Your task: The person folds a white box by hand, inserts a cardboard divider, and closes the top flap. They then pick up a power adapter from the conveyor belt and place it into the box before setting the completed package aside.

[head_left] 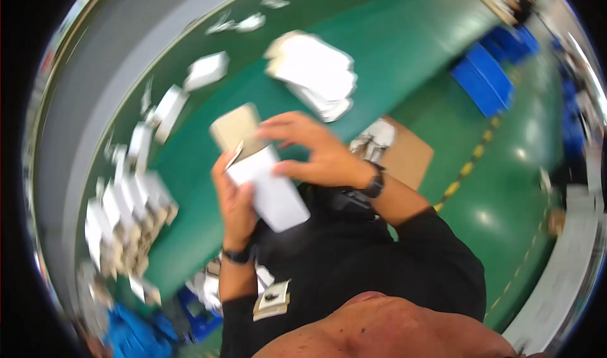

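My left hand (pixel 235 201) grips a white carton (pixel 269 190); my right hand (pixel 316 152) pinches its open brown flap (pixel 235 127); contents hidden.

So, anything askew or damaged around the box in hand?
No damage shows. The white box is held tilted in both hands, its brown flap open. Loose white boxes lie scattered unevenly across the green table; blur hides finer detail.
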{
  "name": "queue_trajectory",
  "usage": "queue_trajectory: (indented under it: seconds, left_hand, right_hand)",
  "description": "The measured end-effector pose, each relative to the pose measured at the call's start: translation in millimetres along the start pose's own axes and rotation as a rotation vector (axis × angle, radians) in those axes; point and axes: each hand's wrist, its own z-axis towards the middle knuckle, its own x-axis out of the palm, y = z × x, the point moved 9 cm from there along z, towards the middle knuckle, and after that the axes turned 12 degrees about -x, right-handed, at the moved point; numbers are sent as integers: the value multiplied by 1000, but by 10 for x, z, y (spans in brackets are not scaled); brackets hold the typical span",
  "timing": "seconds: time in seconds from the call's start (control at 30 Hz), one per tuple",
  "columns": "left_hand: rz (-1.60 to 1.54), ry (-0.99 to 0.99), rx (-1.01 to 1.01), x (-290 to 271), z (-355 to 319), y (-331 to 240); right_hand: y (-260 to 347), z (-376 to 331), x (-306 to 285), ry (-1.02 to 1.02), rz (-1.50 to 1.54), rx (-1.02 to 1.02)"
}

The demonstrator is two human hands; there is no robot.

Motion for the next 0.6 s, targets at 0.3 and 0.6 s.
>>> queue_trajectory:
  seconds: [0.3, 0.6]
  left_hand:
    - [-126, 70, -106, 221, -124, 293]
    - [-59, 34, -131, 312, -41, 167]
  right_hand:
    - [-237, -237, 114, -85, 330, 56]
    - [-12, -152, -99, -87, 122, -49]
